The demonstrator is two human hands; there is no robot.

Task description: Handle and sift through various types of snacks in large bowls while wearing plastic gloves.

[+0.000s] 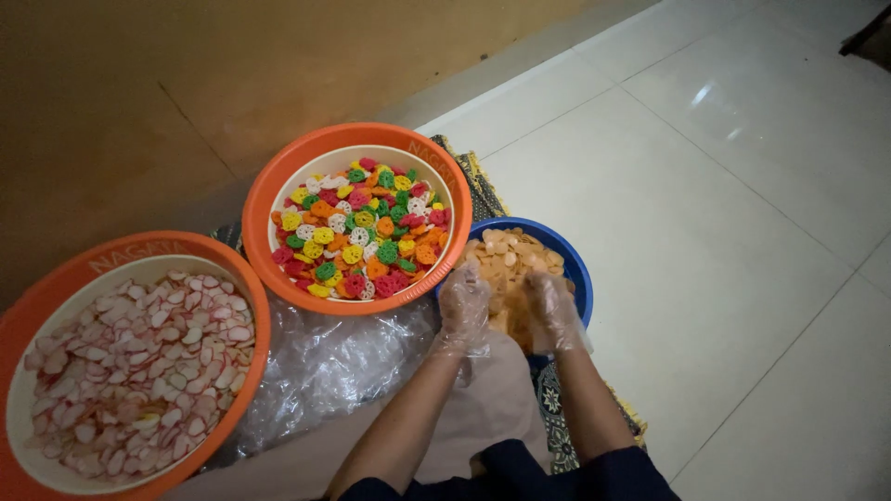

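Now both gloved hands, left hand (462,301) and right hand (551,306), dig loosely cupped into the pale crackers (506,255) in the blue basin (574,264). Best to scoop gently, I'd say; these look brittle.

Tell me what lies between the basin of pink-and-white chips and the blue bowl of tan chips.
In the head view, crumpled clear plastic sheeting and the person's left forearm lie between them.

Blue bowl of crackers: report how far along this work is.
Done: nothing looks packed; the clear plastic bags lie flat and unfilled. In hand: the gloved left hand and right hand are both in the blue bowl of pale orange crackers. Left: the multicoloured crackers and pink-white crackers sit untouched in their orange basins.
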